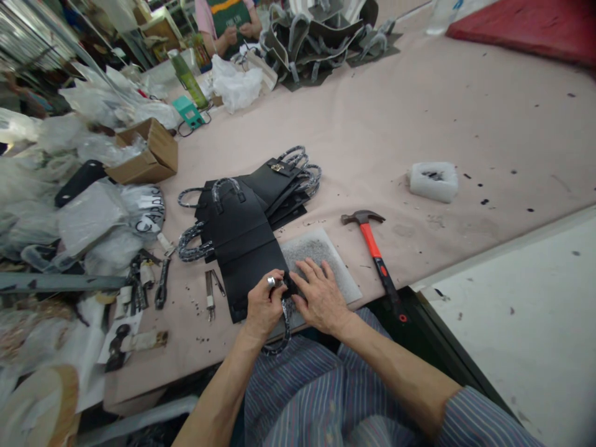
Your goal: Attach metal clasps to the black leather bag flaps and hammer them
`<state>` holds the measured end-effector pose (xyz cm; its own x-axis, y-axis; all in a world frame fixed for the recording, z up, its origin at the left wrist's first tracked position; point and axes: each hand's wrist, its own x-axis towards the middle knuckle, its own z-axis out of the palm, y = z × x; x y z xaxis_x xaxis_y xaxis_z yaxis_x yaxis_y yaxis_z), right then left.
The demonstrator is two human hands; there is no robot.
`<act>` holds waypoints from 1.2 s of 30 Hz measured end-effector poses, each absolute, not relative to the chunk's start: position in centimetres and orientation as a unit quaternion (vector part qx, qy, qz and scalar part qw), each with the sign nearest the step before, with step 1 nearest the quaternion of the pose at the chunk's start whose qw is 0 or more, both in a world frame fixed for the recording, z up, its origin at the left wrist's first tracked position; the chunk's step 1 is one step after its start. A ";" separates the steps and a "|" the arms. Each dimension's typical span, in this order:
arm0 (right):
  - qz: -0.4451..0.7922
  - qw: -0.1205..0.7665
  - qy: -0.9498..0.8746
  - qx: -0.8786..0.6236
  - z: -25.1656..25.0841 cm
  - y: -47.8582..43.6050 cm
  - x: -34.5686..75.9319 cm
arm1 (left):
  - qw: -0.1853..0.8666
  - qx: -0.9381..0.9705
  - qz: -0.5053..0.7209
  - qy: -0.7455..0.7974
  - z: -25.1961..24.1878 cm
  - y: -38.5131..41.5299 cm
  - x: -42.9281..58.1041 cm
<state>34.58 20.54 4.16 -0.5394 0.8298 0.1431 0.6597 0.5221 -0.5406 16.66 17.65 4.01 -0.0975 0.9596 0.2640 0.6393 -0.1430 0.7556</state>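
Note:
A black leather bag panel (246, 248) lies on the pink table (419, 124) in front of me, partly over a grey pad (326, 261). My left hand (263, 304) pinches a small silver metal fitting (271, 281) at the panel's near edge. My right hand (321, 298) lies flat with fingers spread, pressing on the panel's corner and the pad. A wrapped black handle (284, 329) hangs from the panel over the table's edge between my hands. More black panels with wrapped handles (284, 180) are stacked just beyond.
A red-handled hammer (372, 245) lies to the right. A white foam block (434, 181) sits farther right. Tweezers (210, 298), pliers and small hardware lie to the left, by plastic bags (93, 217) and a cardboard box (149, 152). Another person (228, 22) works at the far end.

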 end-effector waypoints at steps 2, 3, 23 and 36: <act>0.224 0.230 -0.841 -0.436 4.0 20.8 35.2 | 0.202 0.634 0.417 0.619 3.9 17.7 16.7; 0.223 0.251 -0.831 -0.443 3.9 21.0 35.9 | 0.203 0.630 0.427 0.616 3.9 17.7 16.7; 0.583 0.197 -0.455 -0.644 9.9 26.6 44.9 | 0.231 0.597 0.460 0.615 3.2 17.6 16.7; 0.184 0.172 -0.878 -0.406 23.8 22.2 40.7 | 0.227 0.610 0.454 0.608 2.8 17.6 16.6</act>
